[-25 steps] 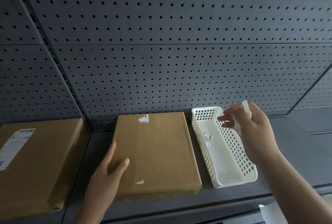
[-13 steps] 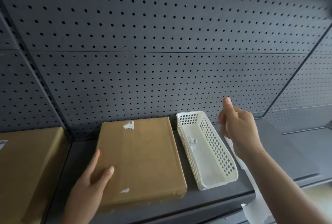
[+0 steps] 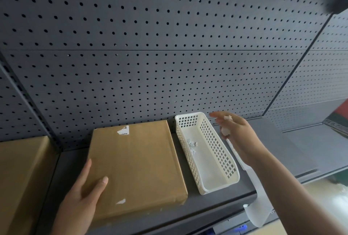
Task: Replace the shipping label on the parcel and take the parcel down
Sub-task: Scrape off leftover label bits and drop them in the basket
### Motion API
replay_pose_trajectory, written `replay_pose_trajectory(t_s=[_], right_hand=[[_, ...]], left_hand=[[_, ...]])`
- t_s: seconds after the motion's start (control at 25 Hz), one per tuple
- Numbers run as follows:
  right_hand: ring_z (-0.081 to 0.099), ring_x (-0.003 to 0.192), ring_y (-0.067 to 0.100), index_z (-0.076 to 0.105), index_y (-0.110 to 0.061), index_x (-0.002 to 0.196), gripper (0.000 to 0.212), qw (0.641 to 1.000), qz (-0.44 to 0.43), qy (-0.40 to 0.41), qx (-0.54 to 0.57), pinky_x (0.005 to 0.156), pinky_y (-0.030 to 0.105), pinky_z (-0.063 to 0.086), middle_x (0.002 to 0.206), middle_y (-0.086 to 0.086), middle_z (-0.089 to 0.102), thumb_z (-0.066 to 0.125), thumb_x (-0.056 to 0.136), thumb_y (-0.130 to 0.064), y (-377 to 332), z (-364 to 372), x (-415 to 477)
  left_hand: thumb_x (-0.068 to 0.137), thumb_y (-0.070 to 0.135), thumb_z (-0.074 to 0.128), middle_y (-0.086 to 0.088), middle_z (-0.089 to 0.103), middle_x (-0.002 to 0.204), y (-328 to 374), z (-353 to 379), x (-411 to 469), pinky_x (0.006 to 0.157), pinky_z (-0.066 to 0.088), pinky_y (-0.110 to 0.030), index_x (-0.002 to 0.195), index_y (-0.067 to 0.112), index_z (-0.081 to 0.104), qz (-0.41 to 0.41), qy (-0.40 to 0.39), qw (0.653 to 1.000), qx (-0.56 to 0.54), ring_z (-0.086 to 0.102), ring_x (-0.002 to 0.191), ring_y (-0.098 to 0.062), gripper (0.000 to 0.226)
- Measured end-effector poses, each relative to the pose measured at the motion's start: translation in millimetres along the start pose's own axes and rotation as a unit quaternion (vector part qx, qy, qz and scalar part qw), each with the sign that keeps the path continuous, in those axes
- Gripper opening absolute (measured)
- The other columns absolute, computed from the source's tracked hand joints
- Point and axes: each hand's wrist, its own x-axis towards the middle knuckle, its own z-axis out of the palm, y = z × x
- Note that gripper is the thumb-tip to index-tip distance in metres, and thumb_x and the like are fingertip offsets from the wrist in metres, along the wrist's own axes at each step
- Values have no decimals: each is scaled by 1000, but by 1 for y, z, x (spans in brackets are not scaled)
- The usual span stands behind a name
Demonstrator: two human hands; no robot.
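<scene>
Head view: brown cardboard parcel (image 3: 137, 167) flat on the grey shelf (image 3: 278, 151), torn label scraps (image 3: 123, 130) stuck to its top. Left hand (image 3: 82, 195) spread flat on its near left corner, grip wide. Just right, white perforated basket (image 3: 219, 151) with paper bits inside. Above basket's right wall, right hand (image 3: 235, 131), grip pinched on a crumpled label strip (image 3: 252, 178) trailing down past shelf edge.

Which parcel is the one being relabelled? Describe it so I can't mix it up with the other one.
On the grey shelf below the pegboard, it is the flat brown parcel directly left of the white basket. Unlike the brown parcel at the far left, it has torn label scraps and the left hand resting on it.
</scene>
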Motion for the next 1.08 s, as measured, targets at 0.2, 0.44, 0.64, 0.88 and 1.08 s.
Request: replay_pose_trajectory(t_s=[0.2, 0.44, 0.64, 0.88, 1.08], right_hand=[[68, 69, 21, 42, -9, 117, 25, 999, -49, 12, -6, 67, 33, 60, 109, 10, 67, 57, 97, -3, 19, -4, -8], [47, 35, 13, 68, -16, 81, 24, 982, -40, 128, -136, 43, 27, 43, 66, 6, 71, 59, 98, -30, 31, -22, -7], [54, 59, 7, 74, -20, 89, 42, 977, 5, 114, -183, 60, 25, 43, 67, -5, 58, 46, 99, -51, 53, -33, 6], [68, 78, 16, 59, -21, 122, 25, 956, 27, 13, -293, 68, 37, 59, 95, -7, 67, 55, 98, -27, 72, -36, 19], [68, 62, 24, 41, -14, 114, 23, 963, -52, 48, -261, 64, 37, 55, 80, -2, 69, 54, 99, -25, 56, -22, 23]], left_hand=[[90, 50, 70, 15, 53, 152, 4, 4, -2, 118, 36, -52, 108, 85, 29, 8, 12, 1000, -8, 54, 135, -27, 57], [93, 45, 69, 18, 55, 139, 6, 10, -3, 116, 39, -49, 105, 83, 30, 23, 19, 1000, -6, 55, 132, -28, 56], [90, 52, 70, 21, 55, 146, -6, 9, 7, 111, 45, -50, 106, 89, 36, 26, 47, 999, 6, 59, 127, -25, 53], [86, 54, 74, 22, 61, 141, -24, 7, 16, 112, 44, -51, 131, 82, 40, 25, 55, 998, -1, 61, 126, -20, 63], [84, 57, 74, 22, 58, 145, -24, 7, 17, 112, 44, -51, 132, 79, 40, 20, 53, 998, -13, 61, 127, -22, 63]])
